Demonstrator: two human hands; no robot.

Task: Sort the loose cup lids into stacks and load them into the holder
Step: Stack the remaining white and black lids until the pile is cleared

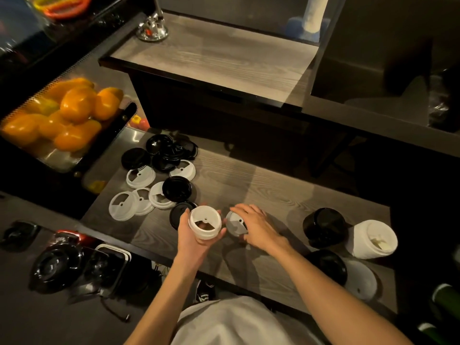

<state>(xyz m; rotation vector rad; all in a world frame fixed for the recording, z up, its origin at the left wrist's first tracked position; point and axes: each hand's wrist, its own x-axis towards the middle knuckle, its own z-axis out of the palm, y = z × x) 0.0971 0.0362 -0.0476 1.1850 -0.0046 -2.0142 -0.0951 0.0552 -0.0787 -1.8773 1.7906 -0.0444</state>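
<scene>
My left hand (190, 236) grips a short stack of white lids (205, 222) just above the wooden counter (261, 190). Right beside it, my right hand (254, 226) lies over a single white lid (234, 224) on the counter, fingers bent round its edge. Loose white lids (139, 199) and black lids (164, 151) are scattered to the left, with one black lid (177, 188) on top of a white one. A black stack (323, 226) and a white stack (373, 239) lie on their sides at the right.
A flat black lid (328, 268) and a white lid (361, 280) lie near the counter's front right edge. A bin of orange fruit (67, 115) sits at the left. Black containers (59, 267) crowd the lower left surface. A raised wooden shelf (211, 56) stands behind.
</scene>
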